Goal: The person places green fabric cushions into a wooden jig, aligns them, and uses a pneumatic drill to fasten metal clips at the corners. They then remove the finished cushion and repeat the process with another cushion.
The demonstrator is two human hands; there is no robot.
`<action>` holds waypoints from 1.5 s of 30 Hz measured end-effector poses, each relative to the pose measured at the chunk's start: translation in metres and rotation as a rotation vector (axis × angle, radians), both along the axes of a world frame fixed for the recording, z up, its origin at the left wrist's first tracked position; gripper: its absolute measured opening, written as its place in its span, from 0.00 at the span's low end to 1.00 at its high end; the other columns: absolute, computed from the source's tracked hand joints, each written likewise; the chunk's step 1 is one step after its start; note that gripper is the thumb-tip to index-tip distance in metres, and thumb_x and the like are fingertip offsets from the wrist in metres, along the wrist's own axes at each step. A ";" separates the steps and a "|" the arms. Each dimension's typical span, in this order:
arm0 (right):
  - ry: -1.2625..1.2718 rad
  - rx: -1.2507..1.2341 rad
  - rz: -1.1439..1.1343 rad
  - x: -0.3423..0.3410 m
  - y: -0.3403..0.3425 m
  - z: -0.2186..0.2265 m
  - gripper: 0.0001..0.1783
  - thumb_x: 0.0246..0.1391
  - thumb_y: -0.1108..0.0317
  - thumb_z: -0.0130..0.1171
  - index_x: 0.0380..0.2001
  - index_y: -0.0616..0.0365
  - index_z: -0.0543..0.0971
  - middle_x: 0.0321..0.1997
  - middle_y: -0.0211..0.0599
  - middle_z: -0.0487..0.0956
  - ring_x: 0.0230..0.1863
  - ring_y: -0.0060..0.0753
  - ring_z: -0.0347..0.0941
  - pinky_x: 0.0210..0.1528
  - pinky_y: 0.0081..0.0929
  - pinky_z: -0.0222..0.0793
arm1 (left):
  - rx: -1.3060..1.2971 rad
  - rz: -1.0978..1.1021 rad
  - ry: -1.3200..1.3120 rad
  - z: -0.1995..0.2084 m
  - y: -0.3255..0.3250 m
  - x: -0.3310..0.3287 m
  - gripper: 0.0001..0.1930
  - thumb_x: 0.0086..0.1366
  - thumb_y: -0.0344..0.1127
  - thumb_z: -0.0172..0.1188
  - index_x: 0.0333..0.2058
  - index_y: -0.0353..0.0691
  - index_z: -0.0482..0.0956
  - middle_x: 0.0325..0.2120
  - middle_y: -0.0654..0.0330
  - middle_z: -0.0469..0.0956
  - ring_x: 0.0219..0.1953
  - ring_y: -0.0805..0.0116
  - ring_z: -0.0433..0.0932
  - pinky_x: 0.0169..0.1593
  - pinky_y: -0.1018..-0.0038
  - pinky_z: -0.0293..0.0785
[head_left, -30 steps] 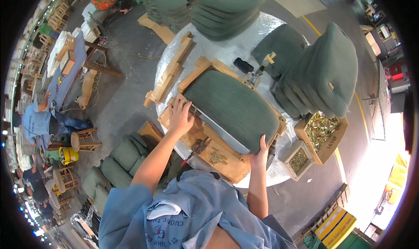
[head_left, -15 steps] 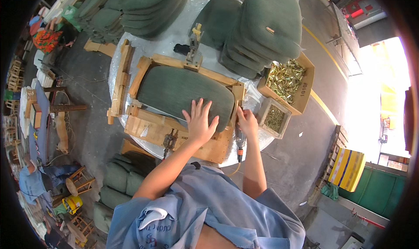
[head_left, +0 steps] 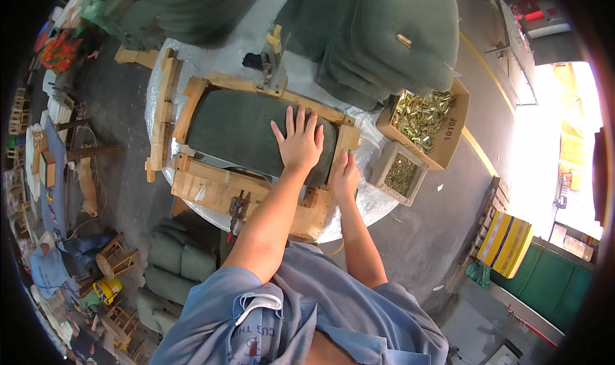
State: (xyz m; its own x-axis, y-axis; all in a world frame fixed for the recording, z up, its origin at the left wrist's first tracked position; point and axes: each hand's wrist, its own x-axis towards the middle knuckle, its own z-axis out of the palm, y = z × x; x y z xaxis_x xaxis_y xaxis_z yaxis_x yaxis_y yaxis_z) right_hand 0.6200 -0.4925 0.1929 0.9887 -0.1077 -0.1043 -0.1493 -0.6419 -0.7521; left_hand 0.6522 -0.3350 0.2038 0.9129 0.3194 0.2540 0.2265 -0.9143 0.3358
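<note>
A dark green fabric-covered pad (head_left: 234, 131), long with rounded corners, lies inside a wooden frame jig (head_left: 314, 221). My left hand (head_left: 301, 144) rests palm down on the pad's right half, its fingers spread. At the jig's right end, my right hand (head_left: 346, 175) is closed, fingers curled against the wood; a small metallic tip shows just above the fingertips. What it grips is hidden under the hand and forearm. A metal clamp with a yellow handle (head_left: 274, 40) stands at the jig's far side. Another metal clamp (head_left: 238, 208) sits on the near board.
Stacked green pads (head_left: 400, 29) rise at the back, one bearing a brass-coloured piece. To the right are a carton of brass-coloured fasteners (head_left: 458, 112) and a tray of small parts (head_left: 418, 184). More green pads (head_left: 182, 262) stand below the table. A seated person (head_left: 54, 272) is far left.
My left hand has slid up and right across the pad, turning more upright. My right forearm now covers the dark tool with an orange fitting seen earlier. The whole view has shifted slightly.
</note>
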 end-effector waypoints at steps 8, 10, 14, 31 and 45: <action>0.010 -0.029 -0.100 0.007 0.018 0.000 0.24 0.78 0.50 0.48 0.38 0.62 0.74 0.27 0.55 0.77 0.30 0.61 0.75 0.35 0.48 0.69 | 0.063 0.000 -0.028 -0.016 0.001 0.010 0.21 0.75 0.49 0.56 0.63 0.54 0.78 0.72 0.57 0.68 0.77 0.45 0.59 0.72 0.23 0.44; -0.009 -0.038 -0.082 -0.003 0.017 0.010 0.23 0.77 0.49 0.49 0.38 0.61 0.75 0.28 0.56 0.80 0.33 0.66 0.78 0.37 0.53 0.71 | 0.008 -0.015 -0.045 -0.017 -0.003 -0.006 0.21 0.75 0.48 0.57 0.62 0.52 0.79 0.73 0.56 0.67 0.78 0.45 0.58 0.73 0.23 0.44; 0.084 -0.018 0.137 0.015 0.031 0.033 0.20 0.74 0.51 0.55 0.40 0.59 0.78 0.31 0.54 0.82 0.35 0.61 0.81 0.40 0.50 0.74 | -0.152 -0.065 -0.076 -0.010 0.012 -0.004 0.17 0.76 0.40 0.55 0.60 0.49 0.80 0.71 0.55 0.70 0.78 0.48 0.59 0.76 0.30 0.44; -0.298 -0.512 0.402 0.127 0.112 -0.016 0.27 0.70 0.44 0.55 0.60 0.52 0.79 0.55 0.43 0.84 0.60 0.51 0.77 0.66 0.48 0.64 | -0.275 0.300 0.153 0.020 0.275 -0.065 0.20 0.75 0.41 0.58 0.57 0.33 0.77 0.57 0.39 0.78 0.56 0.39 0.79 0.60 0.49 0.75; -0.364 -0.432 0.413 0.138 0.120 -0.004 0.19 0.68 0.48 0.59 0.50 0.50 0.82 0.46 0.40 0.85 0.51 0.50 0.78 0.61 0.47 0.66 | -0.024 -0.352 -0.071 -0.012 0.347 0.073 0.23 0.78 0.51 0.55 0.62 0.44 0.78 0.65 0.51 0.76 0.71 0.49 0.69 0.74 0.48 0.60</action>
